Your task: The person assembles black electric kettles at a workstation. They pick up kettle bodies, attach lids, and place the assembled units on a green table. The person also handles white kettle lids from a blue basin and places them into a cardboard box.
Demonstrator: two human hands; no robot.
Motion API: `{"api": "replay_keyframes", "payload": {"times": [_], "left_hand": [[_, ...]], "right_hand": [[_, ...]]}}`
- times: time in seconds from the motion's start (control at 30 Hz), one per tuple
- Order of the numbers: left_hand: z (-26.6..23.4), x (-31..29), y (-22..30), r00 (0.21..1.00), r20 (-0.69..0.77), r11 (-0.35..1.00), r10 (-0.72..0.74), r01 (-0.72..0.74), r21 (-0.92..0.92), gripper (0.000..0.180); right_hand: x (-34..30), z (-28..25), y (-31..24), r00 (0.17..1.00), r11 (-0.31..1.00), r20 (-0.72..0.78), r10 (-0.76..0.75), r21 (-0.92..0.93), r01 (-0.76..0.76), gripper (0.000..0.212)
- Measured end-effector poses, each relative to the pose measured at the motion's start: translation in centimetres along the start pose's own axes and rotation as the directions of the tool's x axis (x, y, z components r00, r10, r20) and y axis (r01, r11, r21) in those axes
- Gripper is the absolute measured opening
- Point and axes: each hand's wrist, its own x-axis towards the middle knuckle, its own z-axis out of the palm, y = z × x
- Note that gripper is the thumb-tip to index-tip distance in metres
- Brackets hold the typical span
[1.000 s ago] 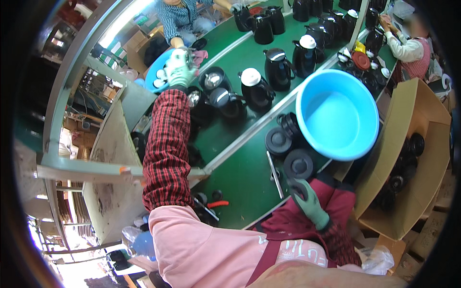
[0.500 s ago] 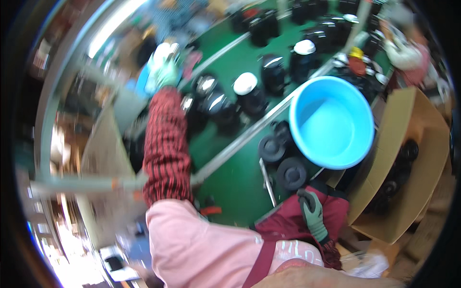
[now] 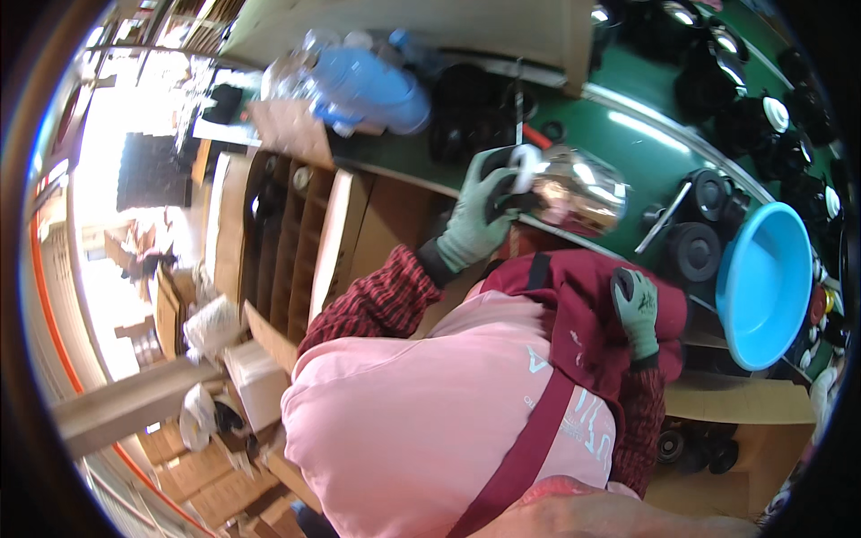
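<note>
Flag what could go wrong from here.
1. The silver vessel could slip: the left hand appears to grip only its white end, while the right hand is away on the apron.
2. It might knock the orange-red item close by.
3. It could strike the green table's near edge.

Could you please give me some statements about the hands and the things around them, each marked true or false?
1. The left hand holds a shiny silvery vessel by its white end. True.
2. The right hand grips the rim of the blue basin. False: it is apart from the basin, over the maroon apron.
3. Round black parts lie inside the cardboard box at lower right. True.
4. Both hands are bare. False: both wear green gloves with dark palms.
5. The thick black discs are inside the basin. False: they lie on the green tabletop beside it.
</note>
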Motion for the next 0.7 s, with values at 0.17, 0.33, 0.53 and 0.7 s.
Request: {"api": "replay_keyframes", "payload": {"times": [0.17, 0.33, 0.53, 0.7], "left_hand": [[-12.0, -9.3, -2.2, 0.928, -0.347, 0.952, -0.133, 0.217, 0.217, 0.047], [-27.8, -9.3, -9.6, 0.570, -0.800, 0.705, 0.188, 0.489, 0.514, 0.034], [-36.1, -16.4, -19.4, 0.657, -0.740, 0.477, 0.146, 0.608, 0.635, 0.048], [-32.8, -16.9, -23.2, 0.786, -0.616, 0.391, 0.045, 0.554, 0.735, 0.041]], "right_hand": [[0.6, 4.4, 2.2, 0.981, 0.992, -0.190, 0.043, -0.109, -0.065, 0.019], [1.8, 4.1, -0.6, 0.974, 0.970, -0.196, 0.110, -0.191, -0.148, 0.016], [2.4, 4.6, -0.5, 0.961, 0.951, -0.216, 0.173, -0.218, -0.220, 0.018], [2.1, 4.8, -0.3, 0.961, 0.956, -0.216, 0.175, -0.198, -0.218, 0.019]]}}
